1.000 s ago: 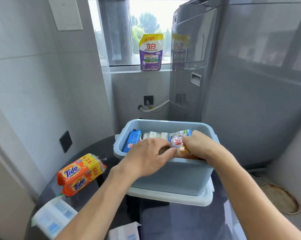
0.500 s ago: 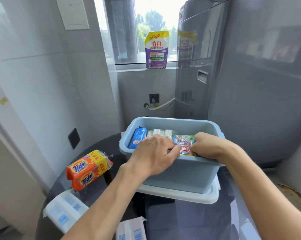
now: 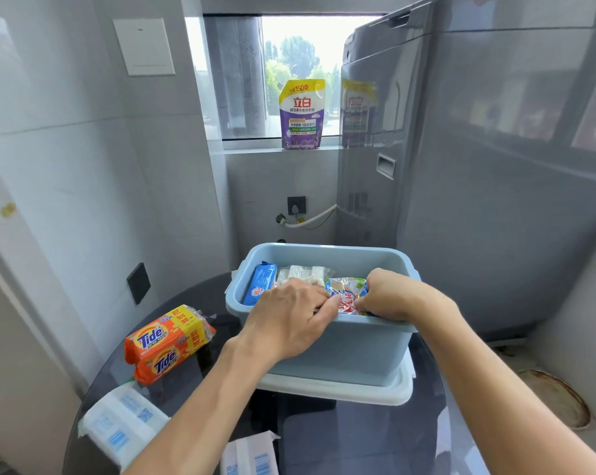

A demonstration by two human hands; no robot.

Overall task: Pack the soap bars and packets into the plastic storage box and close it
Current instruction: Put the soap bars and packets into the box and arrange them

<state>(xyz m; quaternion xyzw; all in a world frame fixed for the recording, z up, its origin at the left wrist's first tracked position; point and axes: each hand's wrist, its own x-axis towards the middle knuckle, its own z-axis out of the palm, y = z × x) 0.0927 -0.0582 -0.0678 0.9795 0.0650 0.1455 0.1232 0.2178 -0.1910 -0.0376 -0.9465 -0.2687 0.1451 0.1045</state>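
Your left hand (image 3: 289, 317) and right hand (image 3: 389, 296) both still pinch colourful packet (image 3: 346, 296), now pushed lower inside blue box (image 3: 341, 351). Tide bars (image 3: 168, 342) wait left of box; lid (image 3: 337, 390) sits beneath box.

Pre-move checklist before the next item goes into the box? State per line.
1. Both hands, left and right, out of the blue box: not ok, both on the red-and-white packet.
2. Packet seated below rim: cannot tell.
3. Tide soap pack reachable on the table: ok.
4. White packets unpacked: ok, on the table.
5. White lid free: not ok, it lies beneath the box.
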